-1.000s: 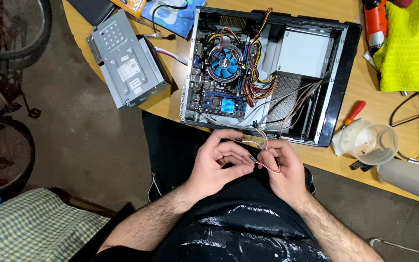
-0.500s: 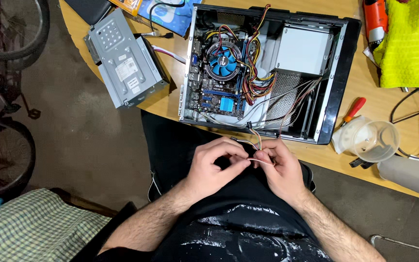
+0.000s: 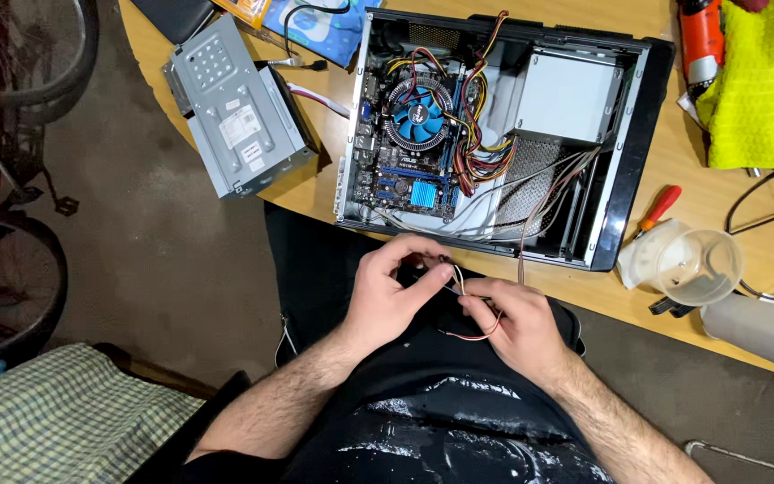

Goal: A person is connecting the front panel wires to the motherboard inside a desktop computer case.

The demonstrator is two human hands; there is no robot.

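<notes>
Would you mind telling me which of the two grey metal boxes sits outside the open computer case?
The drive cage at the table's left edge; the power supply sits inside the case.

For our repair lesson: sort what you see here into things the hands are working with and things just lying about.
In use:
left hand
right hand
thin wires pinched between both
open computer case the wires lead from

Lying about:
metal drive cage
red-handled screwdriver
clear plastic cup
yellow cloth
</notes>
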